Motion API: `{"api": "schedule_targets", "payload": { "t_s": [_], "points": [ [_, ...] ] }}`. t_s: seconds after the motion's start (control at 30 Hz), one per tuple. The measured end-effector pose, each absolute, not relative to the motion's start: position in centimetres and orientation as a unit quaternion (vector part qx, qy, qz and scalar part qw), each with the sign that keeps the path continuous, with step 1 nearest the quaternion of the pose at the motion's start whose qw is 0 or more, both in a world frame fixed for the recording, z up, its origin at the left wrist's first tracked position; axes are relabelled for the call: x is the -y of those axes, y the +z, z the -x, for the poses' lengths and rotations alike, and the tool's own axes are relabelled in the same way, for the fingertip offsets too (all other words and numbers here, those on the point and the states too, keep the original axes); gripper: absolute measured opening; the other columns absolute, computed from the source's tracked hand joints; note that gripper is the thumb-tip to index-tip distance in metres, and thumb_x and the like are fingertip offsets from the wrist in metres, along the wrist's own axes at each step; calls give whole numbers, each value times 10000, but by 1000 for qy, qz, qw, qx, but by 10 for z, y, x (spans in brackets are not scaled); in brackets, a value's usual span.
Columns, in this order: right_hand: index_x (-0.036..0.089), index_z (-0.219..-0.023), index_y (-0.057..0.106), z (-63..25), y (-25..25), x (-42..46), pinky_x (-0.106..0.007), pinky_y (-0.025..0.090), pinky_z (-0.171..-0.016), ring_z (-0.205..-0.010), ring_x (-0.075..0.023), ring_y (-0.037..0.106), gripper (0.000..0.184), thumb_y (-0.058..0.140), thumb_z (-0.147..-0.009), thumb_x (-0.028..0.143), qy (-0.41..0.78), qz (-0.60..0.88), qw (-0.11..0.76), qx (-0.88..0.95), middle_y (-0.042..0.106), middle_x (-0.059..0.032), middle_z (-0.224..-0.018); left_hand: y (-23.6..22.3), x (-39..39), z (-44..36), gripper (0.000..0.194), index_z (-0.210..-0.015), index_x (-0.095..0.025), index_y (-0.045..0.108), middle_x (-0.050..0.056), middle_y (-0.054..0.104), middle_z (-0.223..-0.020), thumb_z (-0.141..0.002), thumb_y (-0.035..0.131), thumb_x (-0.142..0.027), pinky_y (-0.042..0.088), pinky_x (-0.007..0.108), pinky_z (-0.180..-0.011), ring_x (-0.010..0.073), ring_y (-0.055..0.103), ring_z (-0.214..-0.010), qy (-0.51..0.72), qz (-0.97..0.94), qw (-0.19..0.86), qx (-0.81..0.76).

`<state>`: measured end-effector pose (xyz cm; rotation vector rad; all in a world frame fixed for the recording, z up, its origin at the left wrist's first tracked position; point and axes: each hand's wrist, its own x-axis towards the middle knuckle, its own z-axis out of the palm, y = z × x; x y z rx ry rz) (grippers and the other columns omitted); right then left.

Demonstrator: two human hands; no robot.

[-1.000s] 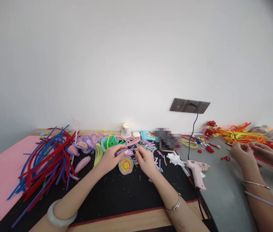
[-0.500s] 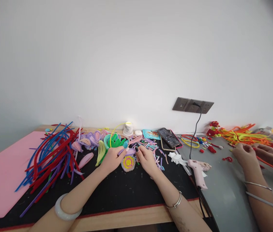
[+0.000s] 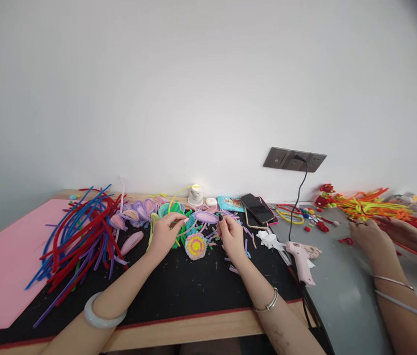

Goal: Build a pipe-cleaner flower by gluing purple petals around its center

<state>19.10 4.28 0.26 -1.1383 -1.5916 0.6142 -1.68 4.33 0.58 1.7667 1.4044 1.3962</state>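
My right hand pinches one end of a purple pipe-cleaner petal, a long narrow loop held level above the mat. At its other end is my left hand, thumb and forefinger drawn together; what lies between those fingertips is too small to make out. Just below and between my hands, a round pipe-cleaner disc with pink and yellow rings and a pale rim lies on the black mat. Green pipe-cleaner loops are partly hidden behind my left hand.
Long red and blue pipe cleaners spread over pink sheet at left. A paper cup and phone sit toward the wall. The corded glue gun lies right. Beyond it, another person's hands work near orange pipe cleaners.
My hands have moved apart and slightly up. The purple petal has shifted right and up with my right hand, uncovering more of the ringed disc. The phone screen has gone dark.
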Motion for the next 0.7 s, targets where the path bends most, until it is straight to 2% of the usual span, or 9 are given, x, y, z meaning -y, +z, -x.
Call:
{"api": "schedule_targets", "payload": {
  "t_s": [0.07, 0.23, 0.47, 0.7],
  "points": [
    [210, -625, 404, -190, 3, -43, -242, 295, -499, -461, -101, 381, 355, 388, -934, 384, 256, 473, 519, 664, 433, 53, -513, 2, -46, 17, 194, -774, -188, 660, 43, 716, -836, -777, 588, -368, 518, 326, -757, 209, 654, -811, 514, -629, 262, -521],
    [210, -615, 412, -190, 4, -42, -244, 294, -500, -465, -104, 382, 357, 394, -928, 382, 253, 474, 516, 667, 423, 53, -506, -3, -47, 16, 200, -675, -178, 661, 43, 734, -741, -714, 644, -374, 550, 336, -681, 227, 686, -733, 516, -600, 305, -531],
    [213, -614, 410, -190, 4, -42, -242, 301, -496, -464, -106, 392, 365, 391, -931, 393, 251, 476, 516, 666, 425, 53, -501, -1, -46, 16, 149, -694, -195, 696, 41, 757, -802, -708, 636, -330, 564, 370, -771, 241, 701, -824, 525, -589, 324, -522],
    [212, -623, 412, -191, 4, -42, -244, 302, -499, -463, -106, 400, 350, 390, -931, 379, 250, 475, 523, 662, 432, 53, -504, -2, -46, 15, 160, -712, -176, 689, 58, 754, -796, -723, 606, -313, 580, 355, -721, 248, 712, -801, 516, -600, 327, -517]
  ]
}}
